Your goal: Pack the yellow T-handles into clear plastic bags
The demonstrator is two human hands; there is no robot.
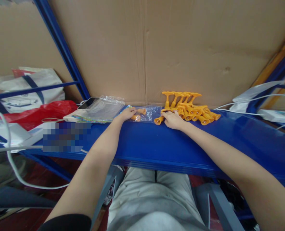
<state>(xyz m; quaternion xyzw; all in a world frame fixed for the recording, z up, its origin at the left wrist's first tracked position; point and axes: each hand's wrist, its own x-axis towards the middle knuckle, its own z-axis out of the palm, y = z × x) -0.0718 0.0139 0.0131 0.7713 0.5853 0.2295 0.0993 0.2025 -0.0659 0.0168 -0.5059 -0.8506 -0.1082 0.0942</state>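
L hand (127,114) flat on clear plastic bag (150,113) w/ 2 orange plastic horn-shaped pieces (139,115) inside, far edge of blue shelf (157,144) | R hand (171,120) fingers curled, pinching 1 orange horn piece (159,120) just right of bag | orange pile (189,107) right of R hand, by cardboard wall (181,48)

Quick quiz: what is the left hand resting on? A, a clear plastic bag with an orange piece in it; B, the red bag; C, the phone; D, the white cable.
A: the left hand lies on the clear plastic bag holding an orange piece, away from the red bag.
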